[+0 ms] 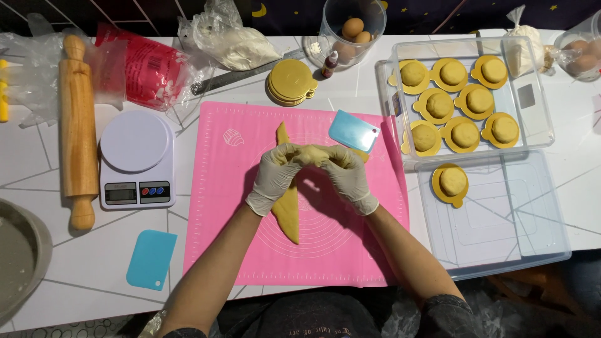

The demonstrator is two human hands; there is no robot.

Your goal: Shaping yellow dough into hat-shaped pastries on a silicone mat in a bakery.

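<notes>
Gloved hands [311, 172] pinch a dough piece [313, 153] above pink mat [238, 238]

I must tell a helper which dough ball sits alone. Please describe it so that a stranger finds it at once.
Start at the clear box on the right, which holds eight dough balls. Just below it lies a clear lid. The lone ball sits there on a gold disc, the only one outside the box.

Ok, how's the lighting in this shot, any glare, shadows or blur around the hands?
Head view: bright, even overhead light, sharp throughout; the gloved left hand and gloved right hand, both pinching a piece of yellow dough, cast a soft shadow on the pink silicone mat; mild glare on the clear plastic tray and the crinkled clear plastic bags; no motion blur on the hands.
</notes>
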